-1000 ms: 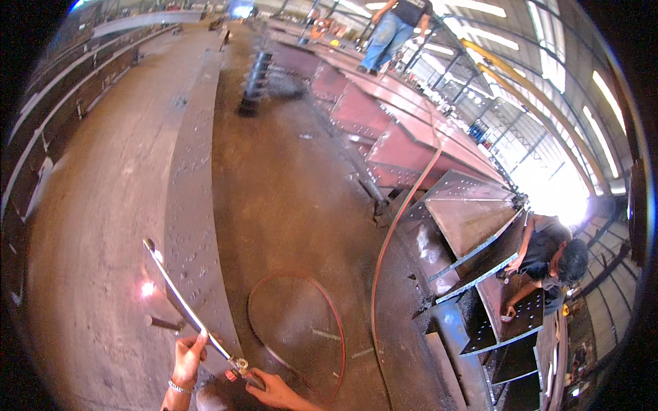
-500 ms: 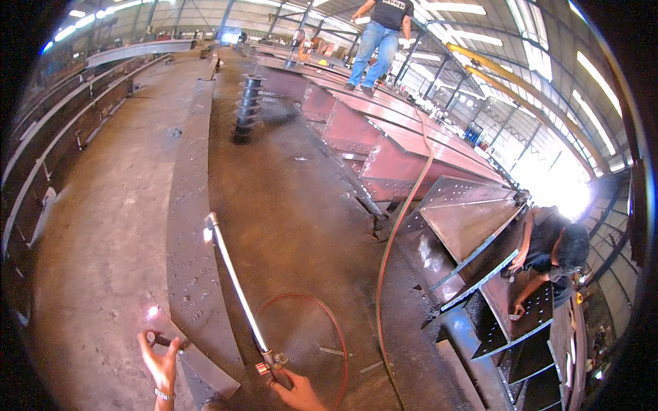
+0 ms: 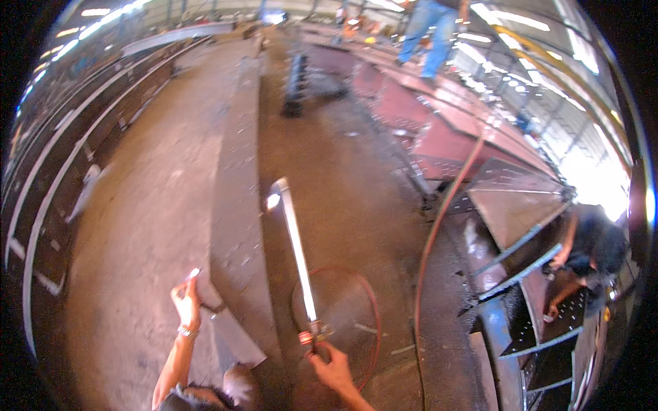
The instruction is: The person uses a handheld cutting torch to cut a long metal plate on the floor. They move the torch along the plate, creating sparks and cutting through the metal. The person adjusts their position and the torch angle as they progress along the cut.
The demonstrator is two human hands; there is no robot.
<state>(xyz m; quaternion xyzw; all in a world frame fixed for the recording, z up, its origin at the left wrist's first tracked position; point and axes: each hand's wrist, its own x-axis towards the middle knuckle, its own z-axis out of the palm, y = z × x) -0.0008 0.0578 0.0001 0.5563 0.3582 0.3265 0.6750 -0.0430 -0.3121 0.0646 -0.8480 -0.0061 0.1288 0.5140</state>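
My right hand (image 3: 332, 366) is wrapped round the handle end of a long metal gas torch (image 3: 298, 250). A small bright flame (image 3: 273, 201) shows at the torch's far, bent tip. A thin red hose (image 3: 373, 301) loops over the floor beside the torch. To the left, my left hand (image 3: 185, 305) is raised with fingers pinched on a small, pale, bright-ended item (image 3: 195, 272), too blurred to name. It is over the brown floor, just left of a long flat steel plate (image 3: 236, 164) and apart from the torch. A metal band circles my left wrist.
Steel beams (image 3: 89, 137) run along the left. Reddish steel girders (image 3: 439, 147) fill the right, where a person in blue jeans (image 3: 425, 38) stands. Another person (image 3: 593, 240) bends over steel plates at far right. A thicker hose (image 3: 439, 233) crosses the floor; a ribbed dark post (image 3: 295, 85) stands ahead.
The view has swung, shifting the surroundings right and up. My left hand has changed from a wider grip on a dark item to a raised pinch. My right hand keeps holding the lit torch.
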